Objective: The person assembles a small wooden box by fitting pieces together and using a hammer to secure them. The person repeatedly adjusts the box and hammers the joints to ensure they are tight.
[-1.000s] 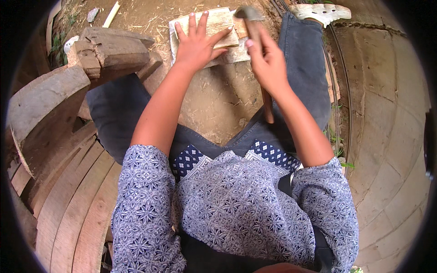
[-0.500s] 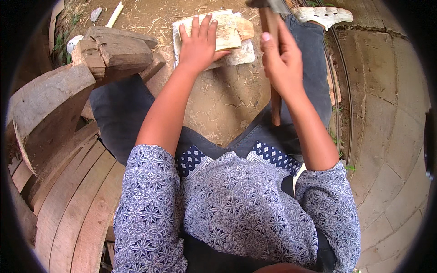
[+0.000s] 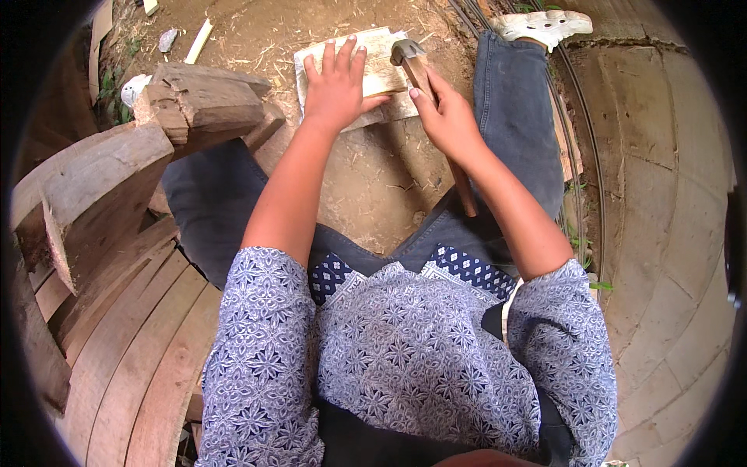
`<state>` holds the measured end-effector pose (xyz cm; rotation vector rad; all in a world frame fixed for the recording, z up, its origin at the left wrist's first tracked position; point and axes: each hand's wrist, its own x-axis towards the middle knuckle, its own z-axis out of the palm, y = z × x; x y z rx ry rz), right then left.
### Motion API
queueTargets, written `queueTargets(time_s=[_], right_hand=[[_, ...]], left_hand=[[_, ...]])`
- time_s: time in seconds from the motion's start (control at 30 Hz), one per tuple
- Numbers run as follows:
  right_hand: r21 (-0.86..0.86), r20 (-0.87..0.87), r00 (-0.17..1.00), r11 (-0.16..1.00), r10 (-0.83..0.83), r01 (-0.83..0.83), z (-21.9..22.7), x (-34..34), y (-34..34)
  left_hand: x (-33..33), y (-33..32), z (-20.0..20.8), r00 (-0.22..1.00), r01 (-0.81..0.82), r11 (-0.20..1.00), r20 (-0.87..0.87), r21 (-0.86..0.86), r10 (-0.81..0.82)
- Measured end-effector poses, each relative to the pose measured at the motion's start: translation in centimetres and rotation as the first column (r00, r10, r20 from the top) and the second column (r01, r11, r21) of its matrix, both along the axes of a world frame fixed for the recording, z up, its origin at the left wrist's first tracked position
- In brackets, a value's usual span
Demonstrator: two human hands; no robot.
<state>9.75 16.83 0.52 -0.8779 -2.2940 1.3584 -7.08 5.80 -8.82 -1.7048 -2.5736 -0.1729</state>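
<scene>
My left hand lies with spread fingers on a pale wooden piece, pressing it against a flat whitish board on the ground. In my right hand is a claw hammer with a wooden handle, gripped partway up. The hammer's metal head is at the right end of the wooden piece; whether it touches cannot be made out. That end of the piece is partly hidden behind the hammer.
Thick timber blocks and a slatted wooden bench stand at my left. My legs, in dark trousers, frame the dirt ground, strewn with wood shavings. Dark cables run at right beside a paved strip.
My right hand has swung the hammer down and to the left, bringing its head from above my right knee to the wooden piece. My left hand stays on the piece.
</scene>
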Motion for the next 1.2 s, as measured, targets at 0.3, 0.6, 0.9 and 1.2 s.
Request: queueTargets(time_s=[0.3,0.6,0.9,1.2], right_hand=[[0.007,0.009,1.000,1.000,0.005,-0.005,0.0,0.0,-0.3],[0.124,0.014,1.000,0.992,-0.001,-0.001,0.9,-1.3,-0.5],[-0.071,-0.157,0.985,0.996,-0.071,0.061,5.1,-1.7,-2.8],[-0.077,-0.216,0.970,0.992,-0.112,0.097,7.3,-1.5,-2.9]], left_hand=[[0.0,0.1,0.1,1.000,0.002,0.999,0.029,0.036,-0.003],[-0.2,0.4,0.4,1.000,-0.004,1.000,0.007,-0.028,0.004],[-0.4,0.3,0.7,0.998,-0.048,0.990,0.030,-0.130,0.052],[-0.3,0.0,0.4,0.998,-0.056,0.992,0.018,-0.111,0.058]])
